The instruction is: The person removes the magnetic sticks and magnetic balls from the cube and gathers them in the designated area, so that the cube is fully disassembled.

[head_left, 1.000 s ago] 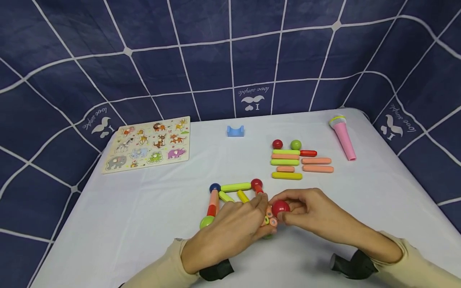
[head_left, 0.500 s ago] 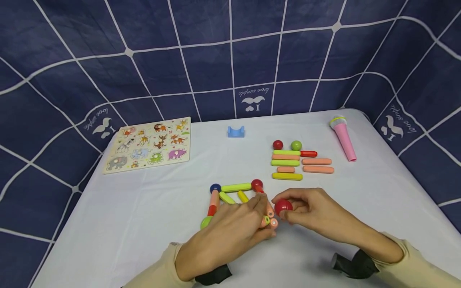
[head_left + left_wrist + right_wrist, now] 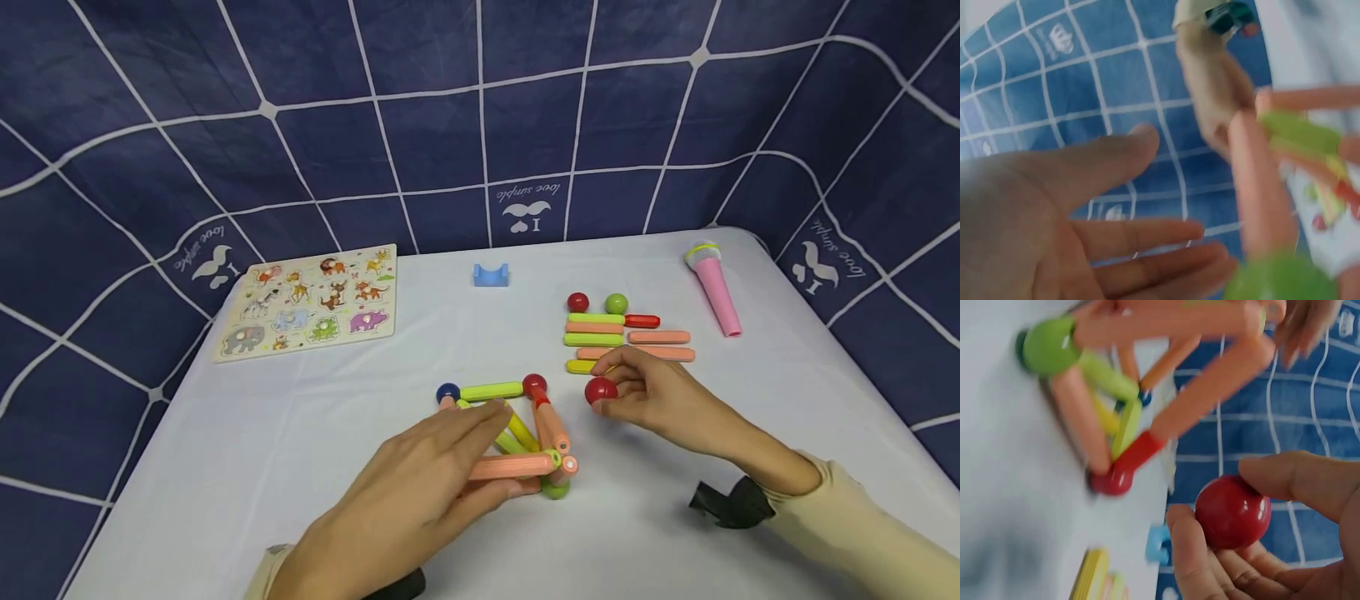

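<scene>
A red ball (image 3: 1233, 512) is pinched between the thumb and fingers of my right hand (image 3: 663, 404), just right of a frame of building sticks and balls. That frame has a blue ball (image 3: 447, 393) and a red corner ball (image 3: 535, 384) at the back, joined by a lime stick (image 3: 491, 390). A green ball (image 3: 555, 487) sits at its near right corner. Several pink sticks (image 3: 553, 427) lean up from the corners, their ends meeting near the front right. My left hand (image 3: 397, 492), fingers straight and holding nothing, covers the frame's left part; the left wrist view shows the sticks beyond its fingertips.
Loose sticks (image 3: 594, 339) lie in rows at the back right, below a red ball (image 3: 577, 302) and a green ball (image 3: 617, 303). A pink toy microphone (image 3: 720, 296) lies farther right. At the back are a blue cradle-shaped block (image 3: 491, 275) and an animal puzzle board (image 3: 307, 304).
My left hand has let go of the sticks and drawn back left toward me; the sticks stay leaning. My right hand has carried the red ball away from the stick ends, rightward and toward the back.
</scene>
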`<state>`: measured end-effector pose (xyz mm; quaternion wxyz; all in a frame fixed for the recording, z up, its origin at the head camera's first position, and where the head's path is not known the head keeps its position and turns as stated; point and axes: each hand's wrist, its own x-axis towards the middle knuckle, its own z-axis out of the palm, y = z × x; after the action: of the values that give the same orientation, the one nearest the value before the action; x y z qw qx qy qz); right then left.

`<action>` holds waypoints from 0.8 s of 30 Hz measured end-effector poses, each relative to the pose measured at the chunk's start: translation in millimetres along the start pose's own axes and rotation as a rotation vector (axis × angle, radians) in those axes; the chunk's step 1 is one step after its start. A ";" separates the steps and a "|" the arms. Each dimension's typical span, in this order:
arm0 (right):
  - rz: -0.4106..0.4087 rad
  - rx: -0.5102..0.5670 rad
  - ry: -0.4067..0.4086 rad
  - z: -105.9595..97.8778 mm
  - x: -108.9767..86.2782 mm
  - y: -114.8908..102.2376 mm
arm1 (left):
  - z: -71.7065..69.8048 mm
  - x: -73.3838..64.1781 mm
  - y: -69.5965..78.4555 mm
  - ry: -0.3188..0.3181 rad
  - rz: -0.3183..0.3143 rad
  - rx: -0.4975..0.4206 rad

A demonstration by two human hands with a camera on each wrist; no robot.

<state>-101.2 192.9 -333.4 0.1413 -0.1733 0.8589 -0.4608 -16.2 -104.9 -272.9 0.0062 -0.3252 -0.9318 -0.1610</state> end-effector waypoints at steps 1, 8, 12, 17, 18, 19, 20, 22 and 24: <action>-0.002 -0.008 0.005 -3.7 3.4 3.3 | -4.2 -5.9 -4.4 -0.006 0.003 0.007; 0.042 -0.153 0.112 -47.3 32.0 29.4 | -25.8 -36.6 -30.6 -0.154 -0.002 -0.131; 0.100 -0.252 0.200 -72.1 53.6 48.4 | -26.3 -41.1 -38.7 -0.139 0.011 -0.181; 0.131 -0.294 0.228 -82.1 80.2 70.1 | -23.3 -42.4 -43.1 -0.117 0.035 -0.180; 0.138 -0.299 0.227 -82.3 84.2 73.0 | -22.8 -42.5 -43.5 -0.109 0.038 -0.177; 0.142 -0.310 0.227 -82.2 88.0 75.5 | -22.3 -42.5 -43.9 -0.103 0.044 -0.177; 0.144 -0.325 0.229 -82.2 91.4 78.0 | -21.8 -42.1 -44.3 -0.099 0.047 -0.175; 0.155 -0.346 0.227 -82.1 96.3 82.0 | -20.9 -41.2 -45.1 -0.089 0.058 -0.177; 0.164 -0.360 0.220 -82.6 99.4 85.5 | -20.2 -39.9 -45.6 -0.073 0.075 -0.180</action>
<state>-238.2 255.8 -369.3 0.0505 -0.0739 0.9487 -0.3033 -14.3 -168.7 -271.9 -0.0507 -0.3649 -0.9003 -0.2316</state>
